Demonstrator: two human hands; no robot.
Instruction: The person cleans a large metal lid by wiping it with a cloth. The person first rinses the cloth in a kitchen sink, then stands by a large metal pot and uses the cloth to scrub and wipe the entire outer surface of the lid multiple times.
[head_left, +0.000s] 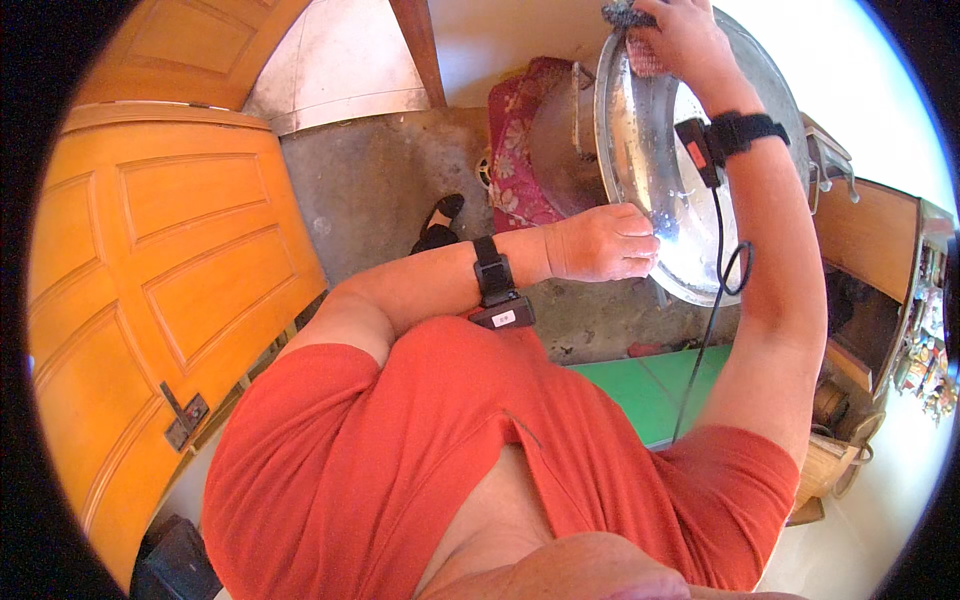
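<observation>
A wide, shiny metal basin (660, 127) stands tilted before me, with wet drops on its inner wall. My left hand (607, 241) has its fingers curled over the near rim. At the far rim, my right hand (686, 37) presses a dark, fuzzy scouring pad (628, 15) and a pinkish mesh cloth (646, 57) against the metal; part of that hand is cut off by the top of the picture. Left of the rim is a dull metal surface with a loop handle (577, 109); I cannot tell if it belongs to the basin. Red floral cloth (511, 180) lies beside it.
A panelled wooden door (202, 247) is at the left, over a grey concrete floor (352, 180). A foot in a dark shoe (450, 204) is on that floor. Green tiles (637, 394) lie below the basin. A wooden cabinet (862, 232) and a basket (825, 465) line the right.
</observation>
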